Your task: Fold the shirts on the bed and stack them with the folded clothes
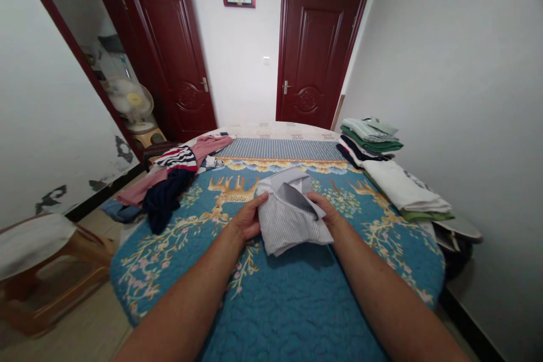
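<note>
A folded grey-and-white striped garment (286,223) is held just above the blue patterned cloth, near the middle of the table. My left hand (251,219) grips its left edge, thumb on top and fingers partly beneath. At its right side my right hand (324,209) holds the other edge, with the fingers largely hidden by the fabric. A dark grey opening or inner part shows at the garment's upper right.
Loose pink, striped and navy clothes (169,186) lie along the table's left edge. Folded green and dark clothes (371,138) are stacked at the right, beside a white folded garment (403,185). A stool (55,243) stands left of the table (275,317).
</note>
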A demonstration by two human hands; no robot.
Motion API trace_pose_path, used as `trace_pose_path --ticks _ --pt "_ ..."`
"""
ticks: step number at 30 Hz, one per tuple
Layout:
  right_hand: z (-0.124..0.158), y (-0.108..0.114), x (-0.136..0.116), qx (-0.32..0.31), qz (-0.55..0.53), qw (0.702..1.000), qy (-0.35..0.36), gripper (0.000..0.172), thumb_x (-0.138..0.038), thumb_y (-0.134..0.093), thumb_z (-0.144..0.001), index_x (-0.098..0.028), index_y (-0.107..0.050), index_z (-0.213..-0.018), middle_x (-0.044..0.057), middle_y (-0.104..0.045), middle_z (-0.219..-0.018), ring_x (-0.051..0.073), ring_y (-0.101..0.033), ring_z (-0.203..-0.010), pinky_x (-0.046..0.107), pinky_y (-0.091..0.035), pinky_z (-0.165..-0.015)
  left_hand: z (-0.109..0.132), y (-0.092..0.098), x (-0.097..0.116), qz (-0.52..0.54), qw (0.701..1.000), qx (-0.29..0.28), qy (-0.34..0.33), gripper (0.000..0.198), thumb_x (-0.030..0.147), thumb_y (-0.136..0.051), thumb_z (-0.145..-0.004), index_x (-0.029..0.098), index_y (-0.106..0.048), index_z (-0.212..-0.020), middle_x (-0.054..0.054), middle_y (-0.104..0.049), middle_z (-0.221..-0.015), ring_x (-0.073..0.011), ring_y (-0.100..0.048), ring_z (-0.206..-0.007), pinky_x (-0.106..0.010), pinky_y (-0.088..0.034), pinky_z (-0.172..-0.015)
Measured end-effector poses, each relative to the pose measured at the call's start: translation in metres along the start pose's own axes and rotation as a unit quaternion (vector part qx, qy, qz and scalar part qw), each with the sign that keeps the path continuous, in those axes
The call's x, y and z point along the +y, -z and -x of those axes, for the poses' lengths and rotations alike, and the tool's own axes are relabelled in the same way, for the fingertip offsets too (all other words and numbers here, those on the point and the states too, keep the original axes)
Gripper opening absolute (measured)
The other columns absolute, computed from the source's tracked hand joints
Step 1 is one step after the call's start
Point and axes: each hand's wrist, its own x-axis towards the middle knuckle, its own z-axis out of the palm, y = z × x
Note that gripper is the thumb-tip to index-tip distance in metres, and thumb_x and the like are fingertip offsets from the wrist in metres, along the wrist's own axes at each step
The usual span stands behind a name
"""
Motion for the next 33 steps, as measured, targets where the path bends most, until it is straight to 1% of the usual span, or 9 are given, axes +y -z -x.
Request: trace_pose_path --ticks 3,5,11,16,21,23,25,29,33 --pt "-0.002 0.003 -0.002 -0.004 -0.029 0.997 -0.064 0.021 -0.026 -0.07 -0.07 -0.019 -0.076 -0.089 0.005 -0.076 -0.071 0.024 -0.07 -0.062 0.036 -0.058 -0.064 0.003 0.001 -0.002 0.005 1.0 -0.018 0.017 0.049 0.031 -0.078 -0.089 0.01 -0.07 -0.133 -0.021 -0.08 -0.119 -0.0376 -0.073 -0.125 -0.052 -0.052 -0.116" --pt "-0.004 0.005 -0.005 0.015 -0.04 0.997 -0.066 0.02 -0.031 -0.068 -0.074 -0.019 -0.075 -0.089 0.006 -0.076 -0.072 0.026 -0.072 -0.067 0.038 -0.06 -0.07 0.002 -0.002 -0.004 0.004 1.0 -0.017 0.004 0.051 0.03 -0.079 -0.088 0.01 -0.07 -0.134 -0.021 -0.08 -0.12 -0.0375 -0.072 -0.126 -0.052 -0.053 -0.116" --pt "0.001 0.001 -0.007 -0.042 -0.09 0.995 -0.001 0.059 -0.07 -0.051 -0.094 -0.02 -0.074 -0.116 0.012 -0.081 -0.099 0.033 -0.078 -0.103 0.045 -0.062 -0.087 -0.01 -0.012 -0.006 0.016 0.983 0.05 -0.174 0.06 0.019 -0.084 -0.08 0.018 -0.068 -0.138 -0.013 -0.081 -0.124 -0.032 -0.074 -0.122 -0.048 -0.055 -0.114" --pt "-0.002 -0.009 0.003 -0.018 -0.071 0.997 -0.036 0.043 -0.054 -0.071 -0.09 -0.02 -0.073 -0.116 0.011 -0.082 -0.099 0.029 -0.078 -0.091 0.041 -0.063 -0.081 -0.012 -0.004 0.001 0.004 0.977 0.07 -0.2 0.063 0.014 -0.089 -0.073 0.017 -0.071 -0.134 -0.011 -0.082 -0.118 -0.031 -0.077 -0.114 -0.047 -0.057 -0.112" --pt "-0.01 0.009 0.013 0.051 0.114 0.991 0.055 0.067 -0.036 -0.084 -0.074 -0.022 -0.068 -0.138 0.009 -0.08 -0.115 0.027 -0.076 -0.093 0.041 -0.061 -0.086 -0.013 -0.001 0.003 -0.029 0.981 0.088 -0.17 0.06 0.009 -0.088 -0.072 0.017 -0.073 -0.129 -0.013 -0.083 -0.116 -0.0303 -0.079 -0.105 -0.046 -0.061 -0.104" --pt "-0.012 0.016 0.014 0.123 0.24 0.957 0.109 0.066 -0.035 -0.08 -0.076 -0.022 -0.068 -0.14 0.011 -0.077 -0.122 0.029 -0.074 -0.104 0.048 -0.057 -0.099 -0.015 -0.001 0.002 -0.04 0.981 0.108 -0.157 0.058 0.006 -0.087 -0.072 0.016 -0.074 -0.128 -0.013 -0.083 -0.114 -0.0294 -0.08 -0.102 -0.044 -0.062 -0.101" --pt "-0.012 0.018 0.014 0.163 0.354 0.899 0.198 0.057 -0.036 -0.075 -0.08 -0.02 -0.071 -0.136 0.014 -0.073 -0.133 0.031 -0.068 -0.122 0.053 -0.049 -0.114 -0.015 0.0 0.003 -0.058 0.979 0.126 -0.147 0.057 0.005 -0.086 -0.072 0.016 -0.075 -0.126 -0.013 -0.083 -0.113 -0.0288 -0.08 -0.099 -0.042 -0.064 -0.096" --pt "-0.01 0.006 0.011 0.103 0.497 0.795 0.331 0.037 -0.038 -0.063 -0.095 -0.022 -0.078 -0.124 0.014 -0.073 -0.134 0.031 -0.062 -0.133 0.051 -0.04 -0.123 -0.013 0.001 0.007 -0.105 0.976 0.143 -0.126 0.057 0.004 -0.087 -0.069 0.018 -0.076 -0.124 -0.013 -0.083 -0.111 -0.0287 -0.081 -0.092 -0.039 -0.065 -0.084" --pt "-0.01 -0.014 0.01 0.044 0.559 0.768 0.31 0.037 -0.036 -0.051 -0.106 -0.02 -0.076 -0.128 0.014 -0.077 -0.128 0.028 -0.068 -0.121 0.044 -0.047 -0.113 -0.006 0.0 0.013 -0.159 0.971 0.148 -0.104 0.053 0.011 -0.088 -0.068 0.016 -0.076 -0.119 -0.014 -0.083 -0.11 -0.0275 -0.079 -0.088 -0.037 -0.065 -0.077"
